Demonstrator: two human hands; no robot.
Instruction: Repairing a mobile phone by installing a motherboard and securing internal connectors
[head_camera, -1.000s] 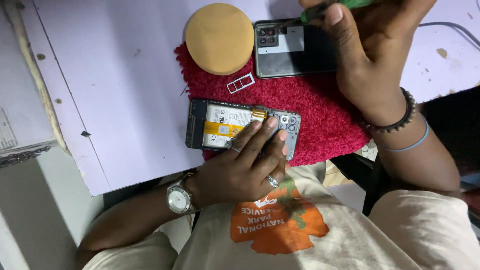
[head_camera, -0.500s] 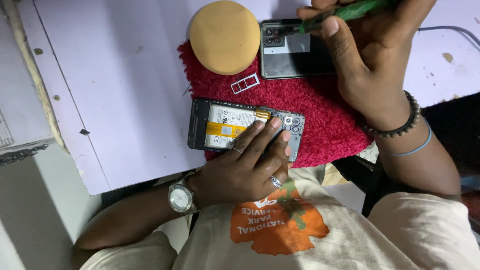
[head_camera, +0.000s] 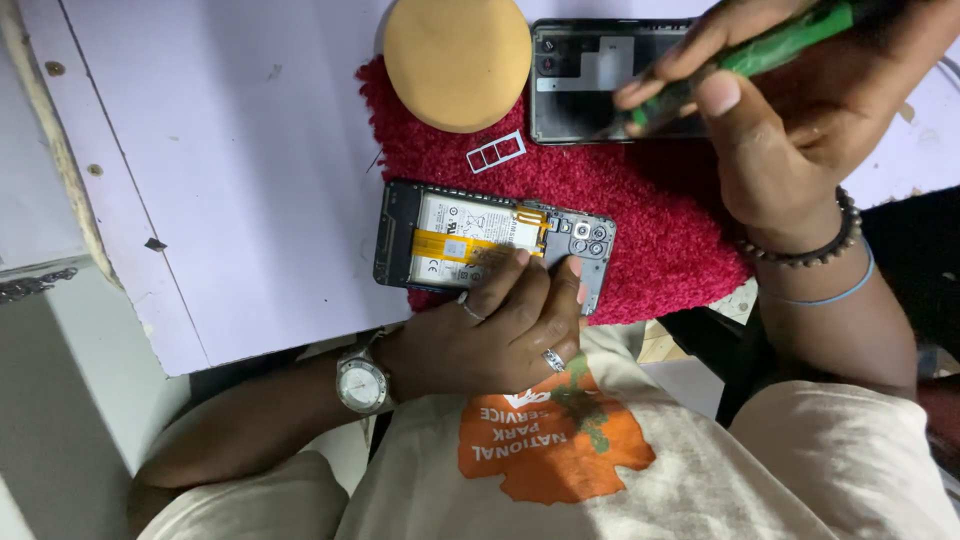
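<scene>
Head view: opened phone lies crosswise, camera end rightward.

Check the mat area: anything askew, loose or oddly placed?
The opened phone overhangs the red mat at its left end. The small card tray lies loose on the mat, between the phone and the tan round pad.

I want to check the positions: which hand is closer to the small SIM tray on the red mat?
Left. The left hand rests on the opened phone just below the SIM tray; the right hand holds a green tool farther off.
</scene>
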